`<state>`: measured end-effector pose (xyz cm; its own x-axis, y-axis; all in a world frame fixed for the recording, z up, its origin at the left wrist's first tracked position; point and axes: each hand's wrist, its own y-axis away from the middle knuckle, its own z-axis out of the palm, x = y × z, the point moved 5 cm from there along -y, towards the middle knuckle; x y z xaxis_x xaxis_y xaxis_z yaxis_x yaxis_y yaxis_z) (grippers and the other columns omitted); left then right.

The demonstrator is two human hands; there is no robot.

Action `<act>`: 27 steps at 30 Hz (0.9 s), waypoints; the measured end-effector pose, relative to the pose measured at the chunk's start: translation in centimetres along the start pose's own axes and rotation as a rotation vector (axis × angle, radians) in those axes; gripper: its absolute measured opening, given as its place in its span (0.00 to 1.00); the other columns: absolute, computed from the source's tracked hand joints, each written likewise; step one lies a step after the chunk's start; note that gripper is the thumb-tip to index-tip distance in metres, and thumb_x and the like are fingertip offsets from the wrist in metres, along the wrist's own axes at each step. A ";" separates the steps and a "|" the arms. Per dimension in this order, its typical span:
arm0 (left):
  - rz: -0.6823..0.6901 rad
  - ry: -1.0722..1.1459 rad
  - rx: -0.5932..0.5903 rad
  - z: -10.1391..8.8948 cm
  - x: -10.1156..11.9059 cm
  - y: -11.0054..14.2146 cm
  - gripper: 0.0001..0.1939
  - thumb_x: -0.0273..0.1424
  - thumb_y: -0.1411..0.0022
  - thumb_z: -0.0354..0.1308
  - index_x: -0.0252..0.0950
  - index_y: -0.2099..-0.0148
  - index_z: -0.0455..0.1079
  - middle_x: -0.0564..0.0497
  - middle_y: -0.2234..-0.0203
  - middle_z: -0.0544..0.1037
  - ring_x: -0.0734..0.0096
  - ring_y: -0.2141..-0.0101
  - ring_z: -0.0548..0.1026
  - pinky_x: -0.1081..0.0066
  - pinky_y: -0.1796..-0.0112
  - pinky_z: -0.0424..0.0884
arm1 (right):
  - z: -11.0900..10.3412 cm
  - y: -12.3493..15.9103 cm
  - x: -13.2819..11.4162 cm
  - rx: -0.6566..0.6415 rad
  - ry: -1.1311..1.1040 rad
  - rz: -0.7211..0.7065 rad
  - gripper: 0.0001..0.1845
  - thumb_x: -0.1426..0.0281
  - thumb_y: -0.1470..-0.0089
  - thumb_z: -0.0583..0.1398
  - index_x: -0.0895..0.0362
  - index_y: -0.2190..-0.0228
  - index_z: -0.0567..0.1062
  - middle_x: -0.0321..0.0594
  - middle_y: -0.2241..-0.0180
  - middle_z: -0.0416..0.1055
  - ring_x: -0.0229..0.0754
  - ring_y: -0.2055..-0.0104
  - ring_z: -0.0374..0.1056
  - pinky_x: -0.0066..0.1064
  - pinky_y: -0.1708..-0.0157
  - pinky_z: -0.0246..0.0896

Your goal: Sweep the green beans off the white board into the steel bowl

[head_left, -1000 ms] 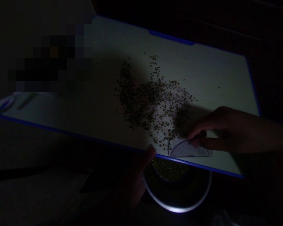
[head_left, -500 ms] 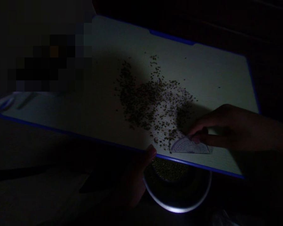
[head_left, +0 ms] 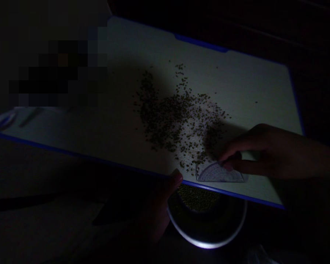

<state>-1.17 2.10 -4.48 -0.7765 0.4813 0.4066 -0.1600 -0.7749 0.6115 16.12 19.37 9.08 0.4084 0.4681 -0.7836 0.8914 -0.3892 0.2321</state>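
Observation:
A clear semicircular protractor [head_left: 220,173] is pinched between the thumb and fingers of my right hand [head_left: 260,152]. It lies low against the white board [head_left: 253,80], close to the blue near edge. Small greenish seeds [head_left: 165,117], like mung beans, are scattered over the board's middle, some right beside the protractor's left end. My left hand [head_left: 165,209] grips that near edge, thumb on top, its other fingers hidden in the dark. Below the edge, partly covered by the board, is a round bowl [head_left: 206,245] with a shiny rim and more seeds inside.
At the board's far left lies a blurred white and blue thing [head_left: 5,120] that I cannot make out. A blue strip [head_left: 200,43] runs along the far edge. Something clear and crumpled [head_left: 260,255] shows at the bottom. Deep shadow covers the surroundings.
My right hand has shifted the protractor slightly toward the near edge and to the left. The left hand, board and bowl look the same.

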 end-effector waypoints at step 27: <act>0.007 -0.029 -0.014 0.7 0.5 -0.2 0.34 0.48 0.33 0.78 0.41 0.30 0.82 0.44 0.29 0.84 0.39 0.18 0.62 0.45 0.19 0.52 | -0.6 0.2 0.4 0.160 0.091 -0.041 0.11 0.57 0.27 0.67 0.47 0.56 0.90 0.34 0.63 0.91 0.41 0.67 0.86 0.31 0.68 0.72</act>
<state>-1.09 2.73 -3.91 -0.7600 0.4870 0.4304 -0.1629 -0.7838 0.5993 16.60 19.89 9.16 0.3947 0.5530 -0.7338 0.8682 -0.4859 0.1008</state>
